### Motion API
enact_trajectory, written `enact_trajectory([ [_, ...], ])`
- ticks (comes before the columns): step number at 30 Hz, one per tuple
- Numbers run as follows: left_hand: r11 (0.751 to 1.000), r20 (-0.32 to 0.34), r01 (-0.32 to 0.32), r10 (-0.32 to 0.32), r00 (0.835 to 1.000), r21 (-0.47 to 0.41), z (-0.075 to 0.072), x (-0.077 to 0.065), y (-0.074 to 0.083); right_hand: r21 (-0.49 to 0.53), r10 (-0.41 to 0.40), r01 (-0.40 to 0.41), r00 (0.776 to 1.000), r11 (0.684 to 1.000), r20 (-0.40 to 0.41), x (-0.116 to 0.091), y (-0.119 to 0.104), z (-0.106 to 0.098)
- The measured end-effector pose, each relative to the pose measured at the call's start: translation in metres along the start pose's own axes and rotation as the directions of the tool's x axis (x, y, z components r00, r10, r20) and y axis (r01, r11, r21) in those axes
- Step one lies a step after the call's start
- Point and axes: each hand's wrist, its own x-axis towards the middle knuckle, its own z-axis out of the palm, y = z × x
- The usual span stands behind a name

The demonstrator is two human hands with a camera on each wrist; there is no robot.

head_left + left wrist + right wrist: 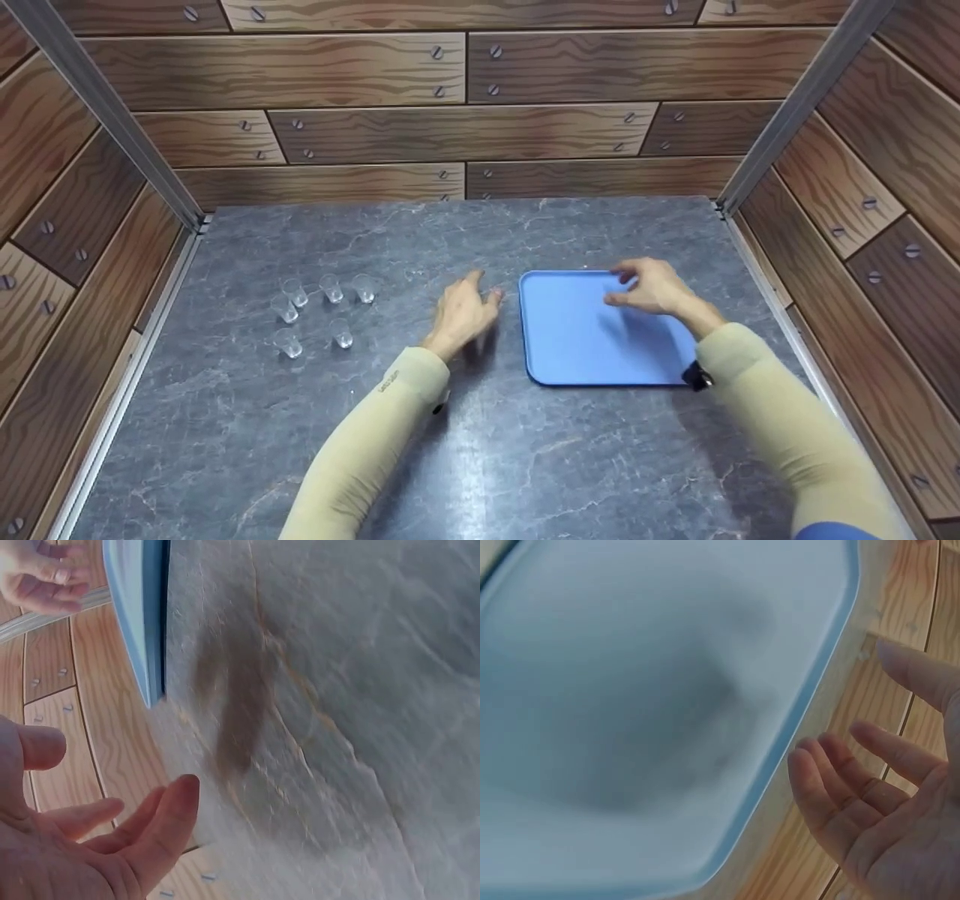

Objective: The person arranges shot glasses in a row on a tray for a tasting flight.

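A blue rectangular tray (pixel 570 337) lies on the grey marbled table, right of the middle. My right hand (pixel 651 286) hovers over its far right part, fingers loosely bent and nothing between them; the right wrist view shows the palm and spread fingers (pixel 817 802) beside the tray's rim. To the left of the tray, my left hand (pixel 461 311) is held above the table, thumb apart from the fingers, holding nothing. Its shadow falls on the tabletop in the left wrist view, with the tray's edge (pixel 146 630) near the top. Several small clear cups (pixel 341 334) stand farther left.
Wood-patterned panels (pixel 367 71) enclose the table at the back and both sides. Metal rails (pixel 112 112) run along the corners and side edges. The cups form a loose cluster in the left half of the table (pixel 225 420).
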Motion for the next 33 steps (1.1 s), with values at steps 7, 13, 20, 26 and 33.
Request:
enact_trajectory([
  [7,0.995,0.030,0.006,-0.003,1.000,-0.096,0.010,-0.003,0.004,0.026,0.069,-0.069,0.998,0.997,0.004,-0.021,0.038,-0.010],
  [13,0.988,0.075,0.024,-0.013,0.997,-0.151,0.022,-0.005,0.010,0.077,0.128,-0.127,0.992,0.989,-0.010,-0.041,0.068,-0.014],
  [20,0.989,0.016,0.000,0.002,1.000,-0.150,0.059,0.015,-0.004,0.094,0.169,-0.163,0.983,0.982,-0.068,-0.054,0.092,-0.017],
  [26,0.987,0.047,0.097,-0.092,0.995,-0.128,0.071,0.020,0.000,0.153,0.216,-0.209,0.976,0.966,-0.035,-0.057,0.106,-0.014],
  [33,0.988,0.046,0.090,-0.085,0.995,-0.123,0.097,0.038,-0.017,0.260,0.232,-0.227,0.973,0.939,0.012,-0.054,0.114,-0.007],
])
